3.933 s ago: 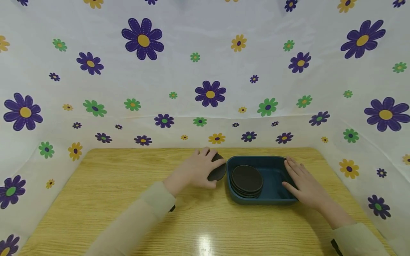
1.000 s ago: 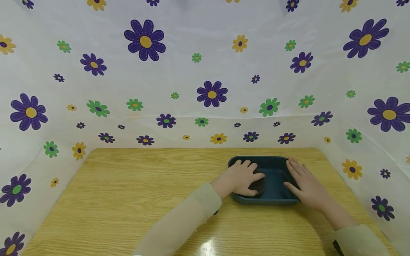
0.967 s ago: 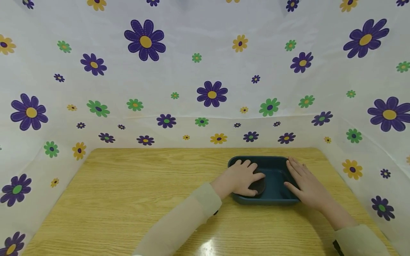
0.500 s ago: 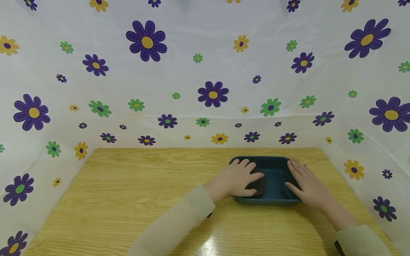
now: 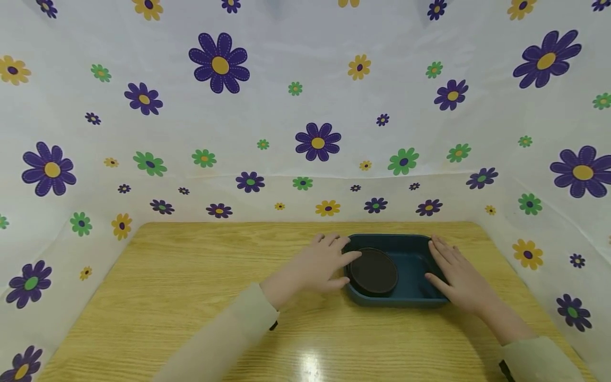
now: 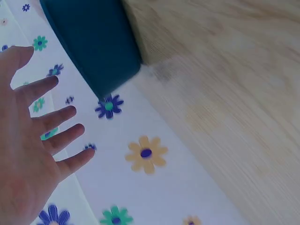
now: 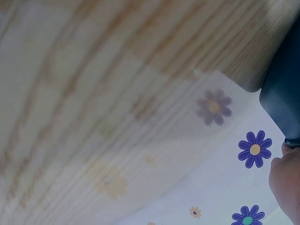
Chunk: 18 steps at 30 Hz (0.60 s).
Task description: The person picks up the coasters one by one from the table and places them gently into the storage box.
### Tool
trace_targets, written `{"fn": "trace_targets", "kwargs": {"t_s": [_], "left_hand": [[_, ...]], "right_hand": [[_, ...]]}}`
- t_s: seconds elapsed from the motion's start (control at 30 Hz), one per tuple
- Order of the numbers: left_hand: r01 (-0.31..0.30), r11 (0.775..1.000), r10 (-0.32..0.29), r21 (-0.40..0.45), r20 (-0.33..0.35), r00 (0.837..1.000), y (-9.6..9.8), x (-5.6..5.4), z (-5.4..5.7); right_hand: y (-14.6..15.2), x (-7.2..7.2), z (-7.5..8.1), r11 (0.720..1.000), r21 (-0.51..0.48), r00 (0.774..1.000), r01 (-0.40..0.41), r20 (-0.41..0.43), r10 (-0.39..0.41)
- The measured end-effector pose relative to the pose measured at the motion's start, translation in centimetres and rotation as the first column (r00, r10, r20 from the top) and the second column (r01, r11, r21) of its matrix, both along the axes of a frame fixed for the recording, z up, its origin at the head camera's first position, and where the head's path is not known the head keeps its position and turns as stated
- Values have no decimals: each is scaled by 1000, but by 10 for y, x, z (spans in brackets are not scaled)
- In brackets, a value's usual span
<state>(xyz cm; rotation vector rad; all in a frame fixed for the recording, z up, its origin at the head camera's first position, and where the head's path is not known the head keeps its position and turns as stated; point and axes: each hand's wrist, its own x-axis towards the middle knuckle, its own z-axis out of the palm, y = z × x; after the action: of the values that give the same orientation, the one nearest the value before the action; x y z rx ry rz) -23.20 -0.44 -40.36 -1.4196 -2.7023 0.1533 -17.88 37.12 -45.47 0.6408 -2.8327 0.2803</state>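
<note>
A dark blue rectangular bin (image 5: 406, 302) sits on the table at the right in the head view. Inside its left part lies a stack of round black coasters (image 5: 374, 271); the top one hides most of those below. My left hand (image 5: 315, 265) is just left of the bin, fingers spread, with thumb and forefinger near the left rim and nothing held. In the left wrist view that hand (image 6: 37, 126) shows an empty palm beside the bin (image 6: 93, 42). My right hand (image 5: 460, 278) rests on the bin's right rim, fingers straight. Only part of it (image 7: 287, 180) shows in the right wrist view.
The wooden table (image 5: 200, 276) extends widely to the left of the bin. A white flowered cloth (image 5: 267, 116) surrounds the table at the back and both sides.
My left hand carried a black coaster from beside the bin onto the stack inside, let go, and drew back left out of the bin. My right hand has stayed on the rim.
</note>
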Motion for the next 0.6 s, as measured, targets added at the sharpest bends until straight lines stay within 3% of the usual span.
{"fn": "trace_targets", "kwargs": {"t_s": [0.33,0.6], "left_hand": [[-101,987,98,123,35,995,-73,3,-6],[-227,945,227,235,29,973,-131,13,-12]], "right_hand": [[4,1,2,999,38,1000,1,3,-1],[-1,7,13,995,89,998,44,-53,-39]]}}
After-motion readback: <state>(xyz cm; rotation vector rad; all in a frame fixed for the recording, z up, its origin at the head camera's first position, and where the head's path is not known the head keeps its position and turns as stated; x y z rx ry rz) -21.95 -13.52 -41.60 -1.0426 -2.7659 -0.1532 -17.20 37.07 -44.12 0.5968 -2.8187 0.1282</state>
